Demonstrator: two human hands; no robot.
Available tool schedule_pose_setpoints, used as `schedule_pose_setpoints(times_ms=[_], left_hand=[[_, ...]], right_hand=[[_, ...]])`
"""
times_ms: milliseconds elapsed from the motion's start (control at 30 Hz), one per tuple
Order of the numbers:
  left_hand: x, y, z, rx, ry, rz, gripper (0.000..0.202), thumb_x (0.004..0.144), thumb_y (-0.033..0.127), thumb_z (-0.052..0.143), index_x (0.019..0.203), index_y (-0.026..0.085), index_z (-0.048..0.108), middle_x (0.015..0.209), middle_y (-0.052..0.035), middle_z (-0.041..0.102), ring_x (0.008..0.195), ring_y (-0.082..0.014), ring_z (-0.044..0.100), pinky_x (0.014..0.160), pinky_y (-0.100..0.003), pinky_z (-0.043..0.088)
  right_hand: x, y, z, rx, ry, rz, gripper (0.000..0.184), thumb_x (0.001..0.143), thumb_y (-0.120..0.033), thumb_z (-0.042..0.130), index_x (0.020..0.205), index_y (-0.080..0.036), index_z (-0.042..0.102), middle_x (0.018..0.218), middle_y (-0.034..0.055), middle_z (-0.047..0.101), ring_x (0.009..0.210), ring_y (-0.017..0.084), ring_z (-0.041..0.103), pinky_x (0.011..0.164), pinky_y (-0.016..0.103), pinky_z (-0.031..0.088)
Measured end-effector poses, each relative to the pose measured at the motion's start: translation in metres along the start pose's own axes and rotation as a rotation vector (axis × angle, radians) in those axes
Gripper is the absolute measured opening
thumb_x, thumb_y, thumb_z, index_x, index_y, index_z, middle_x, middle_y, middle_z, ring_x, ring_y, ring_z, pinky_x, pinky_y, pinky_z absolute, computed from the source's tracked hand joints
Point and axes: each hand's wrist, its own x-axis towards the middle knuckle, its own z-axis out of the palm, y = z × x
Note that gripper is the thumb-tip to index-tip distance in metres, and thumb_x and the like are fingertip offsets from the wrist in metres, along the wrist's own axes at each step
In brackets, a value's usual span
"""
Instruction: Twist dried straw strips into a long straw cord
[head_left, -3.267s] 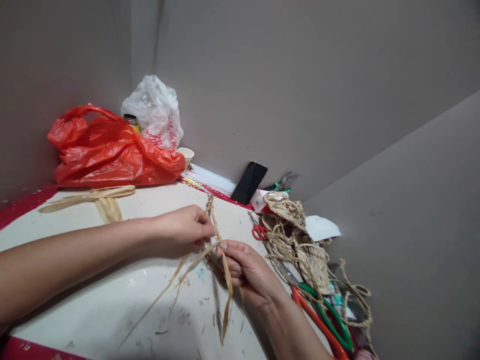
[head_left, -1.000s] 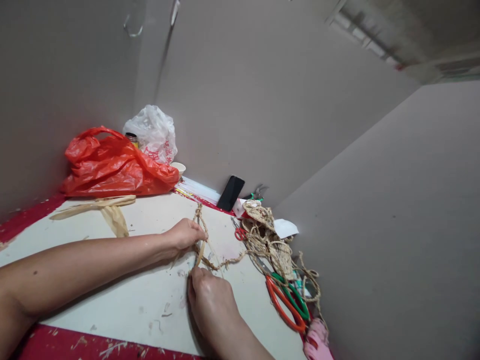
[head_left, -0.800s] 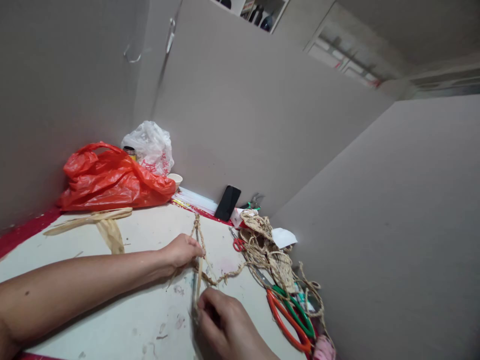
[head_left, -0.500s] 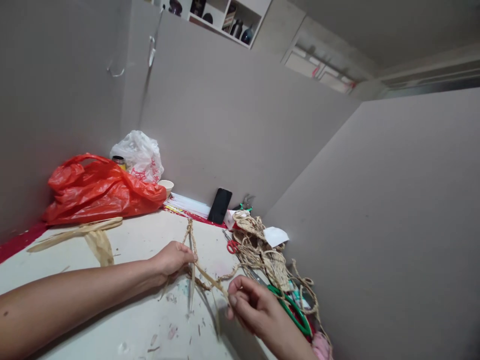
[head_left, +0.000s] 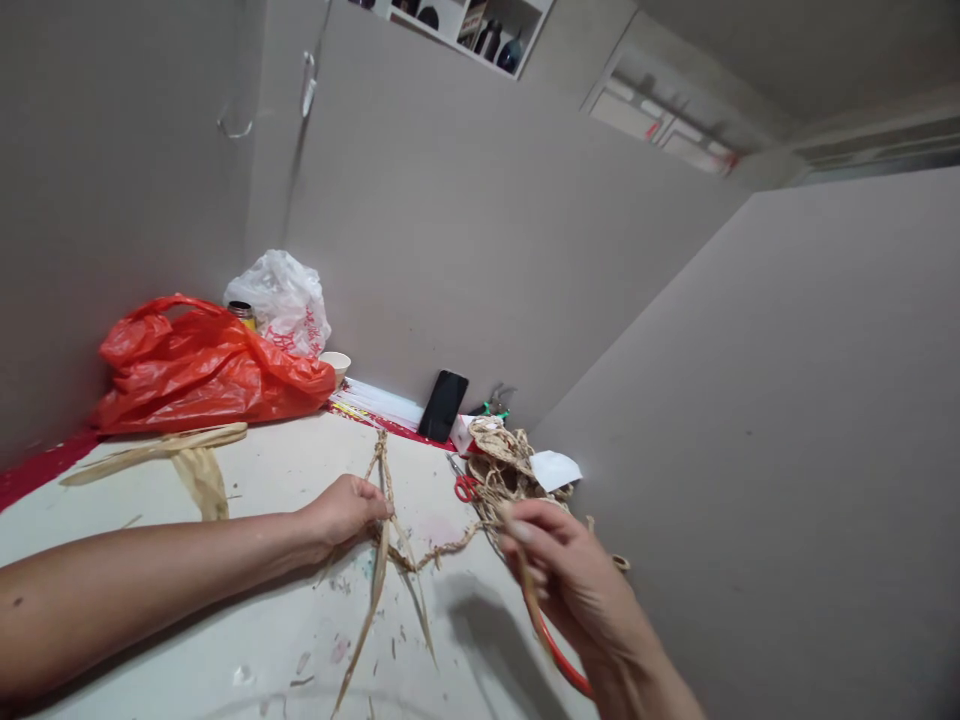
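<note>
My left hand (head_left: pixel 349 515) pinches a thin braid of dry straw-like strips (head_left: pixel 385 475) over the white table. Above the fingers the braid forms a narrow loop. Loose strips (head_left: pixel 371 625) hang down below them. A further length of braid (head_left: pixel 450 546) runs right toward the pile of braided cord (head_left: pixel 495 450). My right hand (head_left: pixel 559 570) is raised in front of that pile, apart from the left, its fingers curled together. A curved orange-red band (head_left: pixel 566 665) shows below its fingers; what the fingers hold, I cannot make out.
Red-handled scissors (head_left: pixel 465 487) lie left of the cord pile. A black phone (head_left: pixel 444 405) leans at the wall, pliers (head_left: pixel 496 402) beside it. Far left are a red plastic bag (head_left: pixel 210 375), a white plastic bag (head_left: pixel 281 300), a cup (head_left: pixel 337 366) and flat dry strips (head_left: pixel 202 480).
My right hand has released the strip stretched from my left hand and moved up and right, over the cord pile. That strip now hangs down. My left hand keeps its grip.
</note>
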Motion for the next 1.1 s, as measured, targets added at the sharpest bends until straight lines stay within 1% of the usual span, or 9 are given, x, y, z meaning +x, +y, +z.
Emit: schedule_pose_setpoints(times_ms=[67, 133, 233, 333, 567, 733, 867, 933, 1100], left_hand=[[-0.002, 0.001, 0.001, -0.017, -0.005, 0.008, 0.026, 0.065, 0.038, 0.064, 0.059, 0.015, 0.053, 0.034, 0.0096, 0.035, 0.029, -0.0034, 0.022, 0.035, -0.022, 0.011], [-0.002, 0.001, 0.001, -0.029, -0.014, 0.008, 0.024, 0.066, 0.037, 0.062, 0.059, 0.016, 0.052, 0.034, 0.0095, 0.035, 0.029, -0.0037, 0.021, 0.034, -0.021, 0.011], [-0.001, -0.002, 0.001, -0.05, -0.028, 0.005, 0.021, 0.067, 0.035, 0.059, 0.058, 0.017, 0.051, 0.033, 0.0094, 0.033, 0.029, -0.0039, 0.021, 0.033, -0.021, 0.011], [0.002, -0.005, 0.002, -0.082, -0.032, 0.013, 0.021, 0.068, 0.034, 0.058, 0.059, 0.017, 0.051, 0.034, 0.0096, 0.032, 0.03, -0.0039, 0.02, 0.033, -0.021, 0.011], [0.005, -0.006, 0.002, -0.127, -0.068, 0.007, 0.022, 0.07, 0.036, 0.06, 0.064, 0.016, 0.055, 0.037, 0.0098, 0.031, 0.031, -0.0039, 0.019, 0.032, -0.021, 0.012], [0.005, -0.005, 0.002, -0.123, -0.075, -0.014, 0.025, 0.071, 0.039, 0.062, 0.067, 0.015, 0.057, 0.036, 0.0093, 0.032, 0.031, -0.004, 0.019, 0.033, -0.021, 0.01], [0.004, -0.003, 0.004, -0.097, -0.062, -0.001, 0.027, 0.071, 0.04, 0.063, 0.069, 0.014, 0.058, 0.037, 0.0085, 0.036, 0.032, -0.0039, 0.022, 0.035, -0.022, 0.012], [0.003, -0.001, 0.005, -0.09, -0.033, 0.003, 0.026, 0.07, 0.039, 0.065, 0.068, 0.013, 0.059, 0.038, 0.0074, 0.04, 0.034, -0.0038, 0.027, 0.037, -0.021, 0.016], [0.003, -0.003, 0.007, -0.15, -0.043, 0.06, 0.027, 0.064, 0.036, 0.071, 0.067, 0.011, 0.06, 0.057, -0.0013, 0.061, 0.051, -0.009, 0.051, 0.052, -0.021, 0.036]], right_hand=[[0.012, 0.019, 0.025, -0.092, -0.057, 0.049, 0.023, 0.064, -0.032, 0.077, 0.073, -0.016, 0.063, 0.061, 0.0026, 0.065, 0.041, 0.004, 0.039, 0.04, 0.016, 0.027], [0.021, 0.039, 0.044, -0.146, -0.083, 0.061, 0.028, 0.064, -0.037, 0.076, 0.07, -0.015, 0.061, 0.058, 0.0016, 0.064, 0.041, 0.005, 0.038, 0.04, 0.018, 0.027], [0.03, 0.061, 0.056, -0.207, -0.047, 0.021, 0.032, 0.063, -0.041, 0.075, 0.068, -0.014, 0.059, 0.051, -0.0029, 0.055, 0.041, 0.005, 0.035, 0.04, 0.019, 0.026], [0.035, 0.069, 0.054, -0.252, -0.032, -0.003, 0.028, 0.064, -0.039, 0.073, 0.068, -0.014, 0.06, 0.053, -0.0033, 0.052, 0.046, 0.007, 0.036, 0.044, 0.02, 0.028], [0.041, 0.075, 0.048, -0.304, -0.033, -0.053, 0.018, 0.07, -0.031, 0.068, 0.073, -0.014, 0.061, 0.068, -0.0003, 0.057, 0.062, 0.011, 0.047, 0.06, 0.024, 0.037], [0.04, 0.073, 0.05, -0.293, -0.028, -0.001, 0.02, 0.069, -0.031, 0.067, 0.068, -0.015, 0.056, 0.058, -0.0029, 0.053, 0.053, 0.01, 0.044, 0.052, 0.022, 0.033], [0.039, 0.072, 0.052, -0.183, -0.034, 0.051, 0.026, 0.068, -0.033, 0.068, 0.08, -0.017, 0.053, 0.049, -0.0067, 0.051, 0.045, 0.008, 0.043, 0.047, 0.02, 0.031], [0.04, 0.073, 0.053, -0.179, -0.022, 0.063, 0.029, 0.067, -0.035, 0.069, 0.083, -0.015, 0.056, 0.047, -0.006, 0.052, 0.045, 0.009, 0.045, 0.047, 0.02, 0.033], [0.042, 0.073, 0.054, -0.218, 0.015, 0.083, 0.028, 0.065, -0.038, 0.07, 0.073, -0.012, 0.062, 0.047, -0.0033, 0.054, 0.04, 0.008, 0.043, 0.042, 0.02, 0.032]])
